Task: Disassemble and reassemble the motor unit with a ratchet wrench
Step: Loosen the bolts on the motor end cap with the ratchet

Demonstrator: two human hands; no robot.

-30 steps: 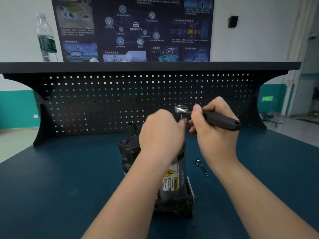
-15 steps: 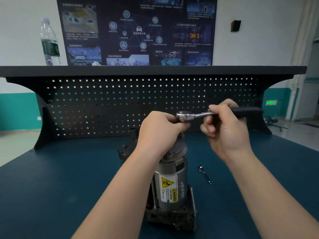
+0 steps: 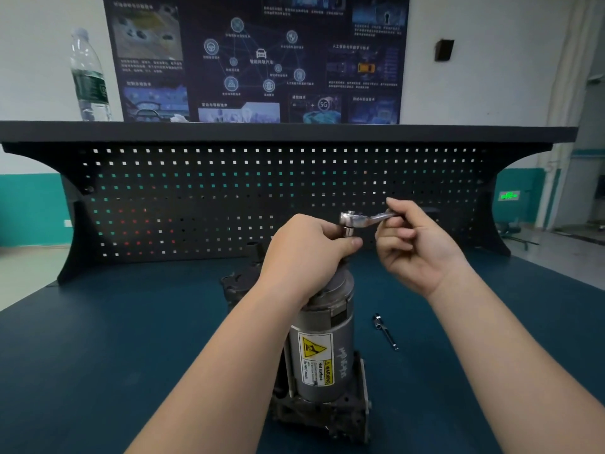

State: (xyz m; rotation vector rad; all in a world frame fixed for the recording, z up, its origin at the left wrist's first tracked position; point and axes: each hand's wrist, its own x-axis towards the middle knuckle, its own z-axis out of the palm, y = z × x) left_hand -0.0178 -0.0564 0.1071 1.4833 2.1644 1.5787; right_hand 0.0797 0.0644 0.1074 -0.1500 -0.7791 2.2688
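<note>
The motor unit (image 3: 322, 348) stands upright near the worktop's front edge. The left hand (image 3: 304, 253) grips its top, steadying the socket, while the right hand (image 3: 415, 247) holds the ratchet wrench (image 3: 363, 219) handle. Looks like a top fastener being worked; next comes a steady swing, keeping the socket seated.

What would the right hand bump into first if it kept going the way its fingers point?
The right hand points left, so it would probably meet the left hand atop the grey cylindrical motor unit first. Depth is unclear.
</note>
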